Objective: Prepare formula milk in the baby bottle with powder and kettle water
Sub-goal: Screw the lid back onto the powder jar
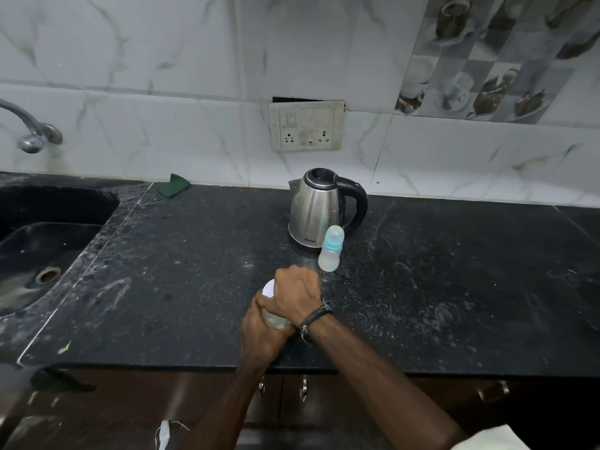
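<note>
Both hands clamp a clear jar (pixel 276 319): left hand (pixel 259 332) round the body, right hand (pixel 297 292) over the white lid (pixel 268 290). Bottle (pixel 330 249) stands capped beside kettle (pixel 319 209). Likely unscrewing; brace jar level, twist lid only.

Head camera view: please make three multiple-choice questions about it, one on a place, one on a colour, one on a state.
1. Where does the baby bottle stand?
A. in the sink
B. just in front of the kettle
C. on the wall

2. What colour is the bottle's collar?
A. light blue
B. red
C. yellow

3. What are the hands doing?
A. resting flat
B. lifting the kettle
C. both gripping one small container

Answers: B, it is upright on the counter there; A, the ring is light blue; C, the left hand and right hand close around it.
</note>
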The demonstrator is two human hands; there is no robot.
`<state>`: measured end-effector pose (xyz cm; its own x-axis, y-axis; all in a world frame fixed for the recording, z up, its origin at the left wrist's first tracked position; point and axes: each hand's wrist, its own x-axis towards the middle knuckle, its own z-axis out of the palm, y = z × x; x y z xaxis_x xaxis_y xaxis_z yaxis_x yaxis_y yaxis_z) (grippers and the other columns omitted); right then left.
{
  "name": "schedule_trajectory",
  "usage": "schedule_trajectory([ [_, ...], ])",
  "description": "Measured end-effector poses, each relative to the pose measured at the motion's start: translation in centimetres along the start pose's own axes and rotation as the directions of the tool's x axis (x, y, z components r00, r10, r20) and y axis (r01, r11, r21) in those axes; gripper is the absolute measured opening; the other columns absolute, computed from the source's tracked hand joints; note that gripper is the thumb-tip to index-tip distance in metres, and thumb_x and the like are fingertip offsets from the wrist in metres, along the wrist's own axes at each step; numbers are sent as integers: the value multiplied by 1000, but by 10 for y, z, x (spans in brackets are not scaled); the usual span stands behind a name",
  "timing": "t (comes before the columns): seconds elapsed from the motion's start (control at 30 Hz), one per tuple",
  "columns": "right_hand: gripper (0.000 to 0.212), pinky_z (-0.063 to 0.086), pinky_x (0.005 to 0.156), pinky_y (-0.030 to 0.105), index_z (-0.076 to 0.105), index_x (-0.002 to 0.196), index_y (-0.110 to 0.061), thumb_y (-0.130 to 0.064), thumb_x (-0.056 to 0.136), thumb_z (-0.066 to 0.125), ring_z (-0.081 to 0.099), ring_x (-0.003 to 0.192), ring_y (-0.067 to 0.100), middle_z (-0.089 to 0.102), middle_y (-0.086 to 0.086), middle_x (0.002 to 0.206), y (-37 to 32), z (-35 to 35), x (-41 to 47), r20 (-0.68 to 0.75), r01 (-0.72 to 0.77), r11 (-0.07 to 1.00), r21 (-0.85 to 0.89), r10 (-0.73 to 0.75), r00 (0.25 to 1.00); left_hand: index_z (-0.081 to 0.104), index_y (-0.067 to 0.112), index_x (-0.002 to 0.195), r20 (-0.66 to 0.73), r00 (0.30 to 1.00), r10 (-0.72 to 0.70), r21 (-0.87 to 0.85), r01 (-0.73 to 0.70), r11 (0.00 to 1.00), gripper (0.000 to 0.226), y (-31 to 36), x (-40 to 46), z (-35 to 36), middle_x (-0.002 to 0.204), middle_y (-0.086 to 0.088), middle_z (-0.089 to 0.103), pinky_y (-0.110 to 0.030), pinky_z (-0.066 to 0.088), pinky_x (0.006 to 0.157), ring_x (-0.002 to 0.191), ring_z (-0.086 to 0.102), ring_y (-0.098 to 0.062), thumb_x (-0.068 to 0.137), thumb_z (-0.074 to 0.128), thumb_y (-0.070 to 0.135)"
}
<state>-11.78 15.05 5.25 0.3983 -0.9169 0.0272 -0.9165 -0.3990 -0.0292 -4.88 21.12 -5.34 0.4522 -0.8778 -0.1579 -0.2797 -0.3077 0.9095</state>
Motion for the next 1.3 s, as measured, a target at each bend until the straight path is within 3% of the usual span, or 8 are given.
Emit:
schedule_trajectory([
  [0.3, 50, 44, 64, 32, 72, 102, -14, -60, 86, 57, 69, 92, 26, 72, 7, 100, -6, 1, 2, 62, 11, 991, -135, -3, 998, 53, 20, 127, -4, 1000, 8, -32, -8, 999, 102, 10, -5, -3, 110, 2, 66, -40, 54, 88, 102, 65, -21, 38, 71, 65],
  [0.5, 55, 46, 79, 38, 61, 120, -14, -56, 84, 65, 64, 108, 32, 66, 11, 119, 12, -9, 9, 198, 242, 962, -122, -216, 956, 56, 24, 122, 83, 996, -12, -28, 15, 999, 69, 11, 1, -3, 105, -5, 69, -42, 60, 79, 95, 69, -22, 63, 93, 18],
  [0.6, 60, 40, 73, 39, 58, 117, -15, -62, 81, 63, 65, 103, 34, 68, 12, 114, 18, -5, 7, 158, 268, 959, -89, -252, 955, 53, 34, 125, 16, 999, 33, -32, -32, 999, 87, 5, 0, -4, 105, 4, 69, -25, 56, 73, 91, 67, -12, 52, 98, 24],
  [0.73, 62, 41, 74, 40, 57, 113, -12, -65, 81, 59, 66, 98, 34, 69, 12, 106, 17, 4, 6, 94, 235, 968, -83, -227, 969, 48, 59, 114, 30, 999, 34, -68, -32, 997, 90, -11, 7, -3, 105, 8, 70, -47, 62, 66, 87, 73, -17, 41, 98, 43],
  [0.87, 61, 44, 80, 42, 56, 111, -10, -62, 81, 60, 66, 97, 34, 69, 12, 105, 15, 8, 4, 67, 196, 978, -71, -191, 979, 49, 54, 117, 12, 998, 67, -61, -66, 996, 89, -14, 10, -2, 104, 6, 70, -51, 61, 65, 84, 73, -21, 41, 95, 46],
  [1.1, 65, 39, 74, 38, 57, 113, -13, -70, 81, 58, 64, 99, 35, 68, 13, 110, 28, 9, 1, 73, 183, 982, 38, -186, 980, 52, 31, 131, -41, 991, 128, -104, -131, 986, 98, -12, 3, 4, 114, 3, 69, -45, 58, 85, 102, 67, -17, 41, 87, 46],
  [1.23, 53, 46, 82, 40, 61, 106, -19, -64, 96, 34, 63, 105, 35, 68, 12, 112, 57, 19, -4, 119, -88, 916, 391, 45, 992, 50, 24, 137, -64, 980, 188, -98, -194, 976, 105, -14, 1, 7, 130, 9, 60, -35, 49, 98, 117, 59, -13, 43, 88, 52],
  [1.3, 41, 48, 83, 40, 62, 110, -15, -47, 101, 38, 63, 105, 37, 67, 15, 113, 70, 38, -12, 82, -161, 921, 356, 141, 987, 49, 24, 138, -68, 974, 215, -90, -220, 971, 105, -18, 4, 7, 131, 11, 59, -32, 47, 99, 119, 56, -12, 45, 91, 50],
])
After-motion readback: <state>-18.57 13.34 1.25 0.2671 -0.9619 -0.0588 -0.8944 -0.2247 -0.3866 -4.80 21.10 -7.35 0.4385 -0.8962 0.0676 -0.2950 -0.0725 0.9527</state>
